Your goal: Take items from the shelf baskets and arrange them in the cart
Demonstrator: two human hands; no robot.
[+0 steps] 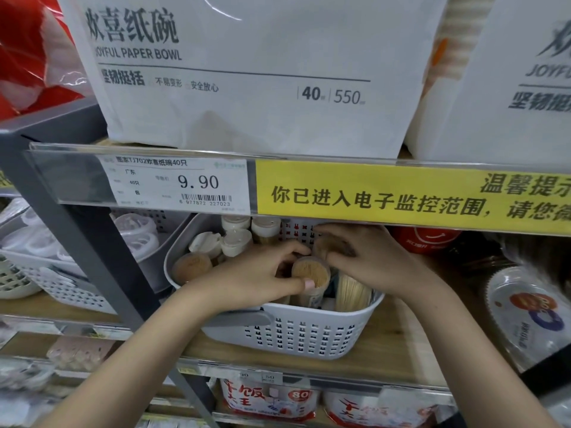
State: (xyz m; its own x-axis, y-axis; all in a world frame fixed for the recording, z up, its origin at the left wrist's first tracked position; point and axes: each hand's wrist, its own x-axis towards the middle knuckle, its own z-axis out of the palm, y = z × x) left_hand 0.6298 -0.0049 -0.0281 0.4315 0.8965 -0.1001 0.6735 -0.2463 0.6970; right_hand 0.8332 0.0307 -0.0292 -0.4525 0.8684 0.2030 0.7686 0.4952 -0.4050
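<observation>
Left hand (253,278) gripped a toothpick tub (310,273) from the side, thumb across its front and fingers curled over the back, so it could come straight up out of the pack. Right hand (367,257) was curled round a second tub (329,244) just behind the first (blurred, so the exact pinch was hard to read, but it looked like a hold). Both tubs were still inside the white basket (296,332), none lifted clear yet.

Basket sat near the front edge of the wooden shelf (386,350), handle side facing out, probably so it could be reached under the low price rail (401,196). More tubs stood upright toward its back left (236,239), one lay on its side at the left wall (191,267), and a bundle of skewers (352,293) leaned at the right.

Grey basket (173,242) sat touching it on the left. Paper bowl packs (247,72) sat on the shelf above. Cart not in view.
</observation>
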